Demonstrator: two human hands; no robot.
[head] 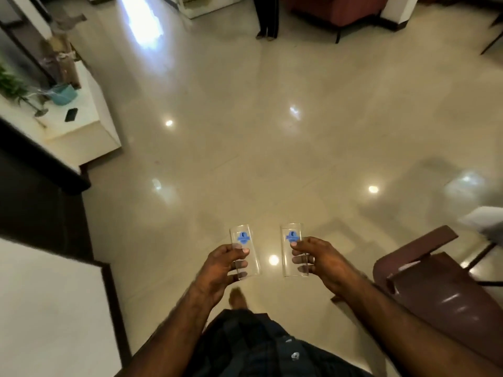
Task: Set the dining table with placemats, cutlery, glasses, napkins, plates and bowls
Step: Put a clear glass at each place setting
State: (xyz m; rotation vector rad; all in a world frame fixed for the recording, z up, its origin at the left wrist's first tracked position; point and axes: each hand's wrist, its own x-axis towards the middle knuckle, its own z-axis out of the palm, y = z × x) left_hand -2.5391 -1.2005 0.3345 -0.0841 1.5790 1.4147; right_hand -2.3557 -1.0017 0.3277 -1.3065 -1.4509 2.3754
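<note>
Low in the middle of the frame, two clear glasses are carried over a glossy beige floor [272, 148]. The left hand [217, 270] wraps its fingers and thumb around the left glass [244, 253], which tilts slightly with its rim toward the top of the frame. The right hand [319, 261] grips the right glass [294, 250] the same way, thumb across the front and fingers curled behind it. Each glass bears a small blue printed emblem near its rim (the print is too blurred to read). The two glasses sit side by side, near each other but not touching.

Below the hands, a bare foot [237, 296] shows on the floor. At lower right stands a dark brown chair [441, 284]. At lower left lies a white surface with a dark edge [49, 308]. In the upper left, a white cabinet [84, 126] holds a teal pot [64, 94], green leaves [11, 84] and a small black object [71, 114].
</note>
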